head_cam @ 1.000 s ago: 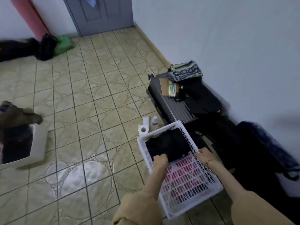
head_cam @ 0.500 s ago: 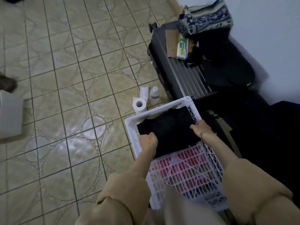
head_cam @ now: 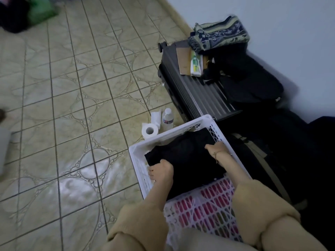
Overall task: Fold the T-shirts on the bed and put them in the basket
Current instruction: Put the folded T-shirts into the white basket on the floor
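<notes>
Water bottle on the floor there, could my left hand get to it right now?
Probably yes: the water bottle stands just beyond the basket, bare floor around it, but the left hand must first release the black shirt.

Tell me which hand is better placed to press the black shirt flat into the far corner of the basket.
Probably the right hand: it already rests on the black shirt near the white basket's far corner. The left hand is at the near-left edge.

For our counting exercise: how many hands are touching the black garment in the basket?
2. The left hand grips the black garment at its near-left edge; the right hand presses its far-right side, inside the white basket.
</notes>
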`<state>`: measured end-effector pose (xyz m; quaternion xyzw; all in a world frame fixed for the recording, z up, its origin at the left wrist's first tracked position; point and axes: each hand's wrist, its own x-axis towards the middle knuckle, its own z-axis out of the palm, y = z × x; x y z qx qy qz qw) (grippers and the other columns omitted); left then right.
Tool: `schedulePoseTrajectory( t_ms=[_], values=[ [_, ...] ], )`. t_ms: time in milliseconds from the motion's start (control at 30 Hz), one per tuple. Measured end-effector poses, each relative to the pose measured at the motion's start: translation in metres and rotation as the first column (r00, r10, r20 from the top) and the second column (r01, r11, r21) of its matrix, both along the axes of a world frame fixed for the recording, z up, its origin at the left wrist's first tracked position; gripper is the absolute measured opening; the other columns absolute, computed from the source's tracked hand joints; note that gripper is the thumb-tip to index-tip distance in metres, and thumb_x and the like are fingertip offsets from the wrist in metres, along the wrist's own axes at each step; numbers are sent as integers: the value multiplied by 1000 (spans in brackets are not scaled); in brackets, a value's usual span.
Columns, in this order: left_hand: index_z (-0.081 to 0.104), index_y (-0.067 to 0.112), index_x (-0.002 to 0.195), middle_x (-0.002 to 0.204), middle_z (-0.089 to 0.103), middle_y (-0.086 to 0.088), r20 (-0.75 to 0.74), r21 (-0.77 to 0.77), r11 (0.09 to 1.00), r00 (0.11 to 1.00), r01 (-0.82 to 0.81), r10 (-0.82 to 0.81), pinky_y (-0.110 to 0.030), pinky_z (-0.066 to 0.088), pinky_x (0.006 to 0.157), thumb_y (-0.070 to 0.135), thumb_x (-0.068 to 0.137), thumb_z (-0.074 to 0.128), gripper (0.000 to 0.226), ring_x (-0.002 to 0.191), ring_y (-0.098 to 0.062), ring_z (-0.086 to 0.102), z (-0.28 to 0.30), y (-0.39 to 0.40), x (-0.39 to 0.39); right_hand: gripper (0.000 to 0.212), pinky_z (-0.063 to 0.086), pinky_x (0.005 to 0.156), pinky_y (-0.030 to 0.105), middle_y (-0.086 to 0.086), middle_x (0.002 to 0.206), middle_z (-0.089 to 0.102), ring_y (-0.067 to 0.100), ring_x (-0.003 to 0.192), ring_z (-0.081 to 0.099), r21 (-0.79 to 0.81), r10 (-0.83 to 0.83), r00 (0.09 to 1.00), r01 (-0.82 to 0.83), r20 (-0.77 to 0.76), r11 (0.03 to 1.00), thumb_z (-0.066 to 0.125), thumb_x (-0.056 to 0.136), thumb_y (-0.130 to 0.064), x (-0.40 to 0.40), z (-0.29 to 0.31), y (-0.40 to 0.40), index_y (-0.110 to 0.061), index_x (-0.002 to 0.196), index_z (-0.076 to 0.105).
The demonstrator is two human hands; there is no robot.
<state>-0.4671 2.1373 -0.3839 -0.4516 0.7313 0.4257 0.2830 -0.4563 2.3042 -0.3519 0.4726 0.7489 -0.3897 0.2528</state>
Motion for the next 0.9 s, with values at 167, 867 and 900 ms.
schedulePoseTrajectory(
  t_ms=[167, 867, 900],
  values=[
    [7, 2, 149, 154, 12, -18, 27, 47, 999, 999, -26, 25, -43, 18, 116, 44, 96, 41, 76, 141, -34, 18, -20, 0, 8, 77, 38, 98, 38, 17, 151, 27, 34, 133, 36, 0, 112, 994, -112, -12, 994, 47, 94, -37, 5, -23, -4, -3, 150, 6],
    [49, 4, 128, 117, 58, -15, -114, 253, 964, 986, -87, 119, -43, 49, 93, 68, 68, 58, 89, 101, -33, 58, -51, -22, 24, 96, 35, 103, 39, 15, 146, 37, 33, 129, 40, -232, -179, 971, 140, -160, 963, 65, 73, -62, 42, -58, 7, -4, 143, 32],
    [49, 6, 130, 116, 59, -14, -99, 275, 956, 987, -98, 129, -44, 50, 91, 68, 61, 61, 94, 100, -34, 59, -52, -23, 25, 98, 32, 105, 40, 14, 148, 34, 32, 132, 37, -277, -201, 965, 149, -168, 949, 67, 73, -60, 44, -58, 7, -6, 145, 30]
  ],
)
